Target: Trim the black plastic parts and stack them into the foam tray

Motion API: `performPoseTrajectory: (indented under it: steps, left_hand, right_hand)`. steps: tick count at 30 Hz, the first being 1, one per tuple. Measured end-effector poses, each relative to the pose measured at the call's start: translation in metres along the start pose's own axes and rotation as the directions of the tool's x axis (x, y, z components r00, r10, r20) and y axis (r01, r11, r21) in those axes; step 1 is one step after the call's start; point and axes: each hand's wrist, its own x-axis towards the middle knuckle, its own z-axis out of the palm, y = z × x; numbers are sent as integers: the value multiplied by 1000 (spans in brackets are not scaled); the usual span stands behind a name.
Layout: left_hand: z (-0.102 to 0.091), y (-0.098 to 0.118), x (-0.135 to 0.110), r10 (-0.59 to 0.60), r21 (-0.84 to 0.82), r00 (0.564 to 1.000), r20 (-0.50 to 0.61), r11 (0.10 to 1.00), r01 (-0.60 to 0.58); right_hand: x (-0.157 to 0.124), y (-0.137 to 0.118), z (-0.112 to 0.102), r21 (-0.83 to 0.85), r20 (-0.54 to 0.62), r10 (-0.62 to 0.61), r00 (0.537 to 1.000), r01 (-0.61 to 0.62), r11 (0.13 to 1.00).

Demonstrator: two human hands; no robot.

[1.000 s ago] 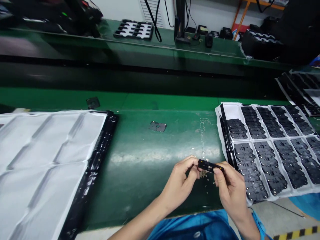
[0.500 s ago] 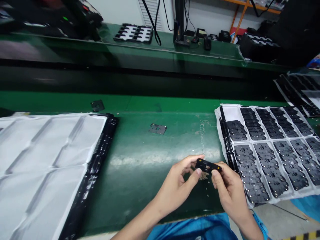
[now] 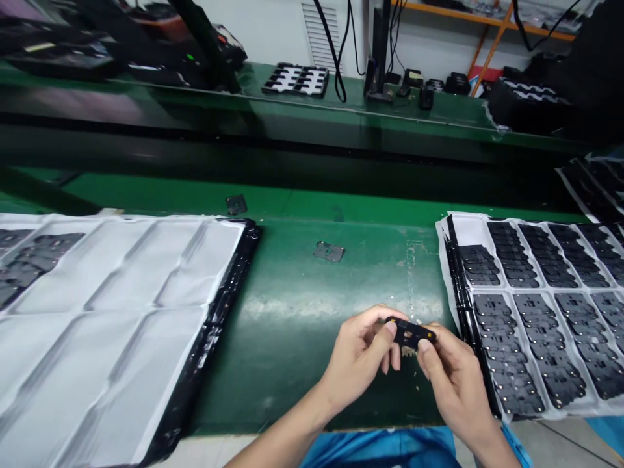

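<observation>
A small flat black part (image 3: 408, 333) with gold contacts is held between both my hands just above the green bench's front edge. My left hand (image 3: 361, 354) pinches its left end with thumb and fingers. My right hand (image 3: 451, 377) grips its right end. Tiny bits of debris (image 3: 408, 351) lie on the bench under the part. To the right, a white tray (image 3: 455, 229) holds several rows of the same black parts. To the left lies a large white tray (image 3: 127, 286) whose near pockets hold nothing; a few black parts sit in its far-left pocket.
A loose grey plate (image 3: 329, 251) and a dark square piece (image 3: 236, 204) lie on the green bench (image 3: 302, 312). Beyond a dark belt channel, a far bench carries a small parts tray (image 3: 295, 79), cables, a stand and dark equipment. More trays sit at far right.
My view has swung left and slightly up, bringing the left tray's filled pocket into sight. Both hands keep hold of the black part, with small shifts of the fingers.
</observation>
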Motion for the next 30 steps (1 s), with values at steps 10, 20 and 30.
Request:
performPoseTrajectory:
  steps: [10,20,30]
  left_hand:
    - [-7,-4,-8,126,-81,991,34,989,-123]
    - [-8,7,-11,-23,-32,997,-77,999,20]
    - [2,5,-28,-212,-226,961,-177,959,170]
  right_hand:
    - [-5,1,7,39,15,34,999,-35,999]
    - [-9,-6,13,-67,20,-60,998,61,996]
    - [-14,-1,21,182,7,141,990,-140,973]
